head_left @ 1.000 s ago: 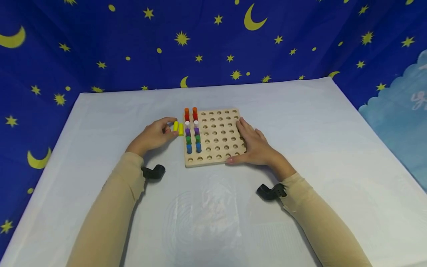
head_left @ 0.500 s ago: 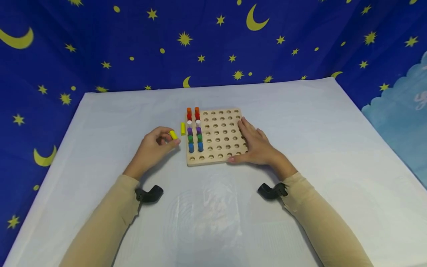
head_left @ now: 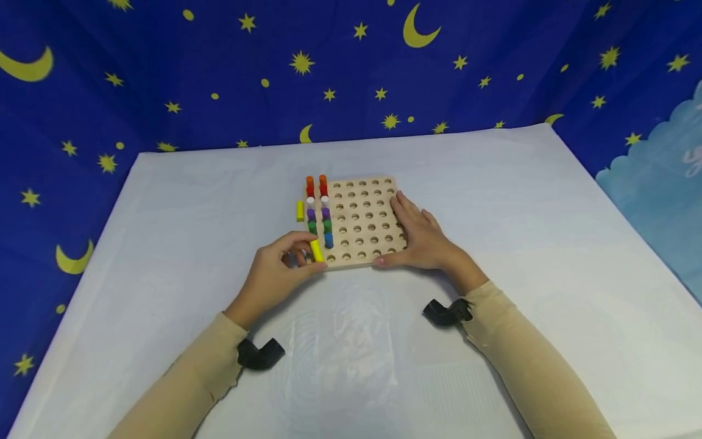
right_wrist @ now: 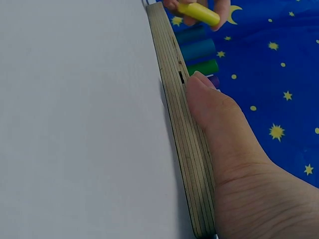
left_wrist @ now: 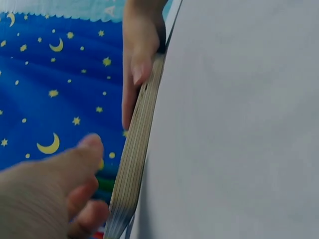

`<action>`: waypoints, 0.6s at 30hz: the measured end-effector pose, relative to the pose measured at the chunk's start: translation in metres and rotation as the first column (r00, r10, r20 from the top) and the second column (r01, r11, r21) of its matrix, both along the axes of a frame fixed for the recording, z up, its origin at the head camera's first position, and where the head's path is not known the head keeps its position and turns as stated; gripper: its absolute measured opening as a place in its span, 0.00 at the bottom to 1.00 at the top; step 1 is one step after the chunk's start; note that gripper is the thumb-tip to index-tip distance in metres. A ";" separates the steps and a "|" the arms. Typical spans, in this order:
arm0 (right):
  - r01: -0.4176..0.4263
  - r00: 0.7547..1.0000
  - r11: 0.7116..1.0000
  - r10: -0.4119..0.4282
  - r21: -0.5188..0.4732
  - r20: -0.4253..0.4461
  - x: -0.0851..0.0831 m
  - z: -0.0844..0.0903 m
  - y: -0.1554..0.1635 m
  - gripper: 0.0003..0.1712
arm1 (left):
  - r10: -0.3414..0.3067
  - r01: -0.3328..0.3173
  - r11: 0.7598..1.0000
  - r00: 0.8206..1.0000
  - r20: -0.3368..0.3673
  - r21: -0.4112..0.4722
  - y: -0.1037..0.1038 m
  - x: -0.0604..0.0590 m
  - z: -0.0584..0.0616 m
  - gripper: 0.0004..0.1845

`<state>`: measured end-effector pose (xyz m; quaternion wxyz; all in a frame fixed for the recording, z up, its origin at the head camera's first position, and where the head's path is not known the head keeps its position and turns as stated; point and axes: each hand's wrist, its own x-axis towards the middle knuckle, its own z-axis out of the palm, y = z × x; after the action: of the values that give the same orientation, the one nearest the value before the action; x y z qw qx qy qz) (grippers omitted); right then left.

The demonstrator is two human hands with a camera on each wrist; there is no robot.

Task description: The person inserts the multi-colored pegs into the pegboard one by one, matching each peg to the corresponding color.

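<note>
A person's left hand point(head_left: 280, 268) pinches a yellow peg point(head_left: 316, 250) between thumb and fingertips, holding it tilted over the near left corner of a wooden pegboard point(head_left: 366, 219) on a pale worktop point(head_left: 351, 353). A second ago that hand lay at the board's left edge beside two yellow pegs; it has since lifted one and carried it toward the nearest row of holes, which suggests this peg is about to be seated below the blue ones. The second yellow peg point(head_left: 300, 211) lies on the worktop just beside the board's left edge.

The right hand point(head_left: 422, 238) rests flat, fingers straight and spread, on the board's near right part, the thumb along its front edge, where it has stayed throughout. Two columns of pegs stand at the board's left: orange point(head_left: 309, 182), red, white, purple, green point(head_left: 312, 227) and blue point(head_left: 328, 240). The remaining holes are bare.

A blue backdrop point(head_left: 219, 73) printed with yellow stars and moons surrounds the worktop. No brand, label or readable writing shows anywhere.
</note>
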<state>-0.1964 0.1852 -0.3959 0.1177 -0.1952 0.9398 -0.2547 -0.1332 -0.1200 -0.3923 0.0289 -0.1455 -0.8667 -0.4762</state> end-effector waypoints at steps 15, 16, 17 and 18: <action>-0.001 1.000 1.000 0.001 0.002 -0.005 0.000 0.002 0.000 0.79 | -0.002 0.004 1.000 0.994 -0.111 0.015 0.019 -0.003 -0.010 0.20; 0.000 1.000 1.000 0.000 0.001 -0.004 0.000 0.002 0.000 0.79 | -0.003 0.006 1.000 0.993 -0.116 0.020 0.019 -0.003 -0.010 0.20; -0.001 1.000 1.000 0.001 0.002 -0.002 0.000 0.001 0.000 0.79 | -0.005 0.008 1.000 0.993 -0.121 0.027 0.020 -0.003 -0.011 0.20; -0.001 1.000 1.000 0.001 0.002 -0.001 0.000 0.001 0.000 0.79 | -0.006 0.010 0.999 0.992 -0.127 0.033 0.021 -0.002 -0.012 0.20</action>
<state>-0.1966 0.1854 -0.3949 0.1174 -0.1956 0.9401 -0.2534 -0.1354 -0.0994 -0.4038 0.0844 -0.1785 -0.8543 -0.4808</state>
